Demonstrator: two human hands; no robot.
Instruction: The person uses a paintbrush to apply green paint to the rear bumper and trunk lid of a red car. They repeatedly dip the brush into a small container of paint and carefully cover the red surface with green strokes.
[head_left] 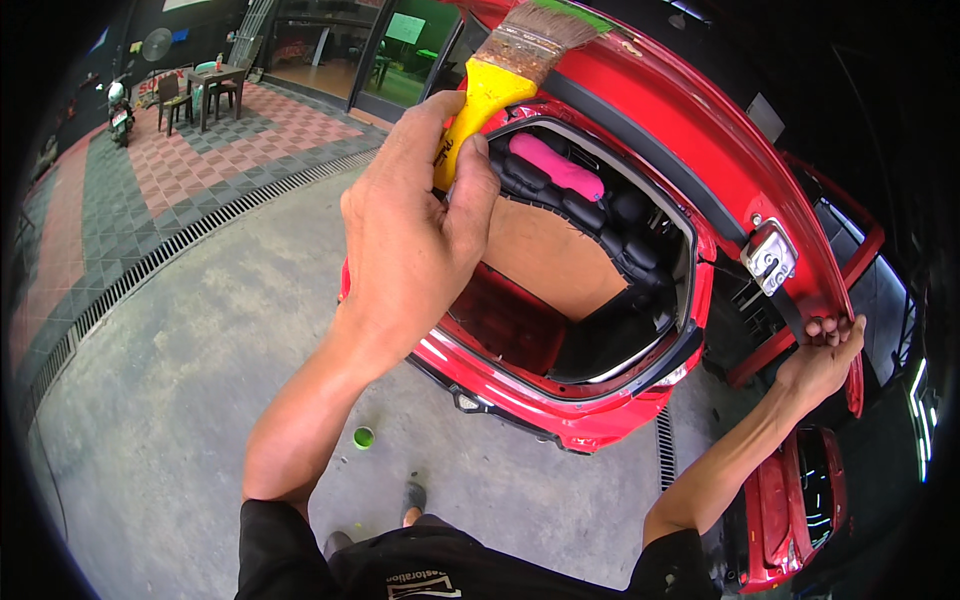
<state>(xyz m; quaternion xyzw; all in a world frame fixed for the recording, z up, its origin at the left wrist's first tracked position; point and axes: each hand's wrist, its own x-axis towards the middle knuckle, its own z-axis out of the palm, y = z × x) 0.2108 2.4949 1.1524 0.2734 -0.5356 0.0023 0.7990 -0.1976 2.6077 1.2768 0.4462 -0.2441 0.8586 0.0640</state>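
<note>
Raised in front of me, my left hand is closed round the yellow handle of a paintbrush. Green shows on the tips of its bristles, which are at the inner side of a red car's raised tailgate; whether they touch it I cannot tell. At the lower right, my right hand grips the tailgate's edge, fingers curled over it. A metal latch sits on the tailgate near that hand. Below lies the open boot, its red rear bumper facing me.
Inside the boot are a tan panel, black seat backs and a pink cushion. A small green cup stands on the concrete floor. Another red car is at lower right. A table, chairs and a motorbike stand far left.
</note>
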